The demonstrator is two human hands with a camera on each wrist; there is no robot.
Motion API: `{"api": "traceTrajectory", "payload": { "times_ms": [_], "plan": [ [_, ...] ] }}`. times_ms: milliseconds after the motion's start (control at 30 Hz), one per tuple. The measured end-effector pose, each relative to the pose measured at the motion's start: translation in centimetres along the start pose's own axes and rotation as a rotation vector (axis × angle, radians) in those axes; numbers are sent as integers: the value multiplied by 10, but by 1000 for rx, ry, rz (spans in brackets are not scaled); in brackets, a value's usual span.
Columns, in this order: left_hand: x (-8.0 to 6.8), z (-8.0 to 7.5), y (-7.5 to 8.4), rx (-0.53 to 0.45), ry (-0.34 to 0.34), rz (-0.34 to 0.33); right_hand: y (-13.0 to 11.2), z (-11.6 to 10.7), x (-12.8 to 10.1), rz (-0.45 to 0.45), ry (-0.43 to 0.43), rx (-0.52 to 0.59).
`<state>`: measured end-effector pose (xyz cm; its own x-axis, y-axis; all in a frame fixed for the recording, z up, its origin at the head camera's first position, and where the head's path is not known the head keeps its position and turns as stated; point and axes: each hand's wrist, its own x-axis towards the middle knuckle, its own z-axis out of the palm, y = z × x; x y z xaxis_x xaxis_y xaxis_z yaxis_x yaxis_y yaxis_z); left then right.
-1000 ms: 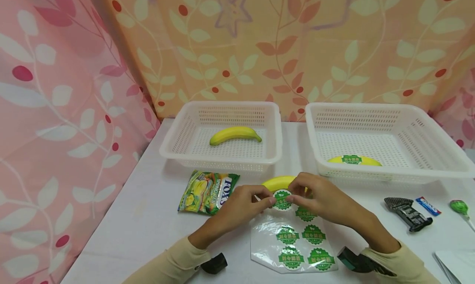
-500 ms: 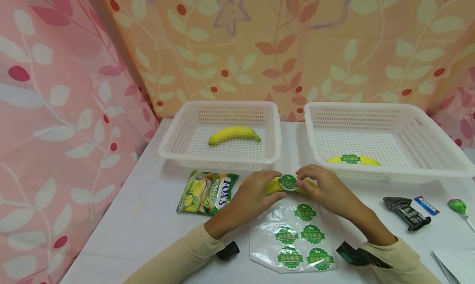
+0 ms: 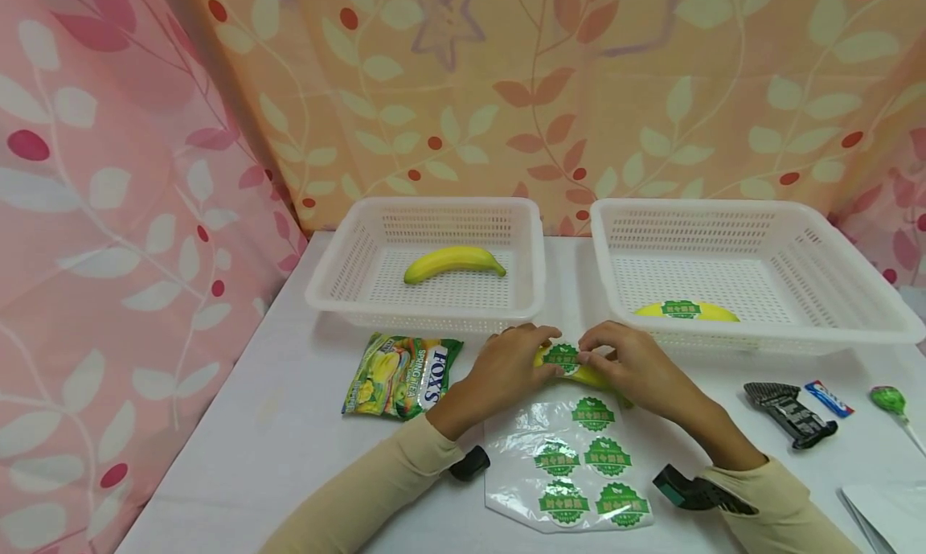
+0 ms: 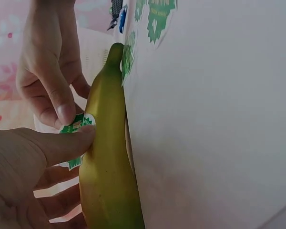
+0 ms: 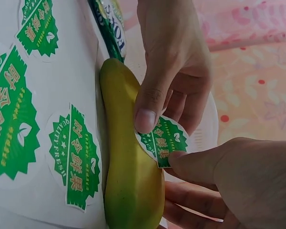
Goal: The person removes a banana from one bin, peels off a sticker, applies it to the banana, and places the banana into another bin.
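Observation:
A yellow banana (image 3: 587,374) lies on the white table just beyond a clear sticker sheet (image 3: 571,457) that carries several green stickers. A round green sticker (image 3: 562,356) sits on the banana's top. My left hand (image 3: 531,345) grips the banana's left end, its thumb (image 4: 78,137) pressing the sticker (image 4: 75,125) down. My right hand (image 3: 595,346) pinches the sticker's right edge (image 5: 164,139) against the banana (image 5: 128,162). In the right wrist view the left thumb (image 5: 146,114) holds the sticker flat.
Two white baskets stand at the back: the left one (image 3: 340,285) holds a plain banana (image 3: 454,262), the right one (image 3: 875,309) a stickered banana (image 3: 686,310). A green candy bag (image 3: 401,375) lies left of my hands. A black wrapper (image 3: 788,413), a blue-white sweet (image 3: 832,399) and a green lollipop (image 3: 891,400) lie to the right.
Both hands carried the green sticker from above the sheet onto the banana and moved slightly away from me. The sticker now lies on the banana's skin.

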<state>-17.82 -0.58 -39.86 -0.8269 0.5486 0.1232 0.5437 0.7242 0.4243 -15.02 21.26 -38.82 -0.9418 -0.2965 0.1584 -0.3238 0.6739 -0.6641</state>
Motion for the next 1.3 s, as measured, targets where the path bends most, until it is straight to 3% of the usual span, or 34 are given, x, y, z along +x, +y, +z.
{"api": "traceTrajectory", "payload": {
  "times_ms": [233,533,800,1300],
  "plan": [
    [2,2,0,10,11,-7,-7,-5,-2,52,-34,-57],
    [0,1,-1,-11,18,-2,-10,1,-6,-60,-129,-92],
    [0,1,-1,31,6,41,-2,9,-2,-42,-110,-166],
    [1,0,0,34,3,46,-3,10,1,-3,-142,-225]
  ]
}}
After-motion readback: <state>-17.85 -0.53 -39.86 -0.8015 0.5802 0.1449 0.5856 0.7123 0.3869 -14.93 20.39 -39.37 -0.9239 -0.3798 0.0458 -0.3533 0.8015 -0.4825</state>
